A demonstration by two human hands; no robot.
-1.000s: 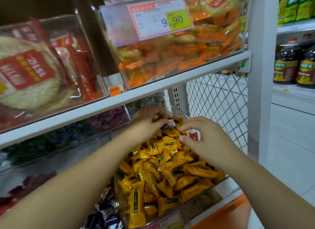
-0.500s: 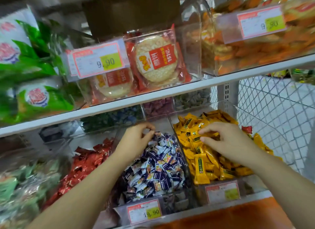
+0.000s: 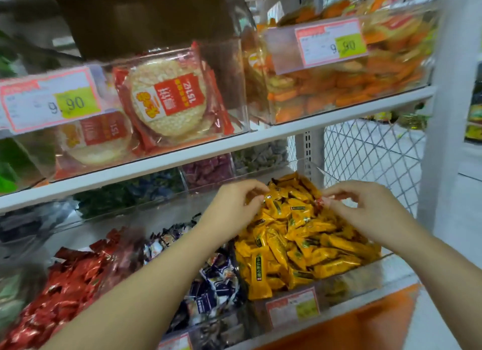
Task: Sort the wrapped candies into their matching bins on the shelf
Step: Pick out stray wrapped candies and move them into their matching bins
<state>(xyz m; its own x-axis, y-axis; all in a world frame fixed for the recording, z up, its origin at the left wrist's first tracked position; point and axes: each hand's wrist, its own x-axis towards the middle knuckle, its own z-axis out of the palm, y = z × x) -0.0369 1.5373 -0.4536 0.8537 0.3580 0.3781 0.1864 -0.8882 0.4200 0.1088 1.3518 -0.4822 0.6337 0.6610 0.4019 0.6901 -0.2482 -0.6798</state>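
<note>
Over the yellow candies [image 3: 300,235], the right hand [image 3: 365,214] pinches a small red candy [image 3: 318,201] with thumb and finger. The left hand [image 3: 234,209] curls its fingers at the pile's left side; I cannot tell if it holds one. Further left lie blue candies [image 3: 211,279], then a heap of red candies [image 3: 73,279].

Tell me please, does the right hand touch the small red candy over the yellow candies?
Touching. The head view shows the right hand pinching the red candy between thumb and fingertip, above the yellow candies.
</note>
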